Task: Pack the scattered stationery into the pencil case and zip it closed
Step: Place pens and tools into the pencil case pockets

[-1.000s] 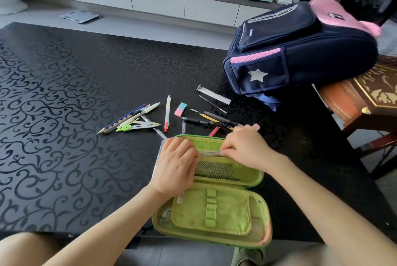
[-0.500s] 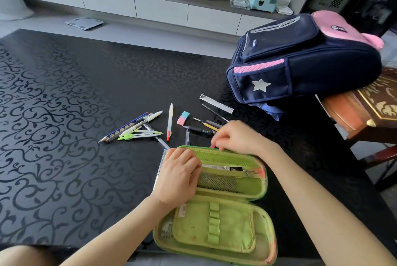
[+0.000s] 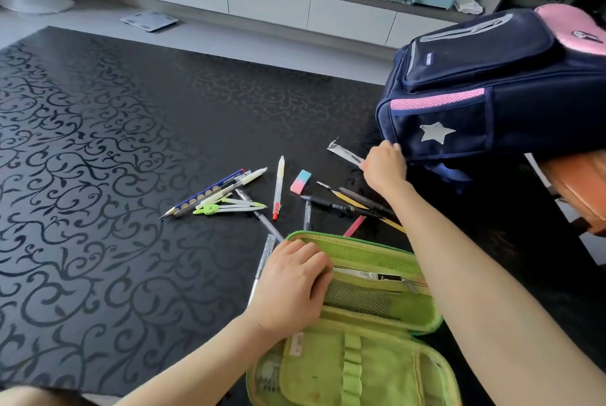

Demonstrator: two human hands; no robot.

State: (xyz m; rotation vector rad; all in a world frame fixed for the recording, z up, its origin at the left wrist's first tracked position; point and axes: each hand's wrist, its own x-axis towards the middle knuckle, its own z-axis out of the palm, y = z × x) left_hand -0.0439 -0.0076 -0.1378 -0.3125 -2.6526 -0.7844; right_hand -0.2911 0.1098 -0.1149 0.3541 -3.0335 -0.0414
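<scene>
**On the counter (image 3: 98, 176): pencil case (image 3: 360, 369) open, right hand (image 3: 383, 164) at silver strip (image 3: 342, 153)**

Pencil case lies unzipped and flat at the counter's near edge, both green halves facing up, with a few items in its zip pocket. Left hand (image 3: 290, 284) sits on the case's far-left corner, fingers curled into the pocket edge, gripping it. Right hand reaches beyond the case, fingers curled down over the near end of the silver strip, just beside a navy backpack (image 3: 492, 87). The grip itself is hidden, so cannot tell if it holds. Loose beyond the case: eraser (image 3: 300, 181), green compass (image 3: 226, 207), red-tipped white pen (image 3: 278, 187), black pens (image 3: 331, 205). Clear pen (image 3: 264, 261) lies against the case's left side.
</scene>
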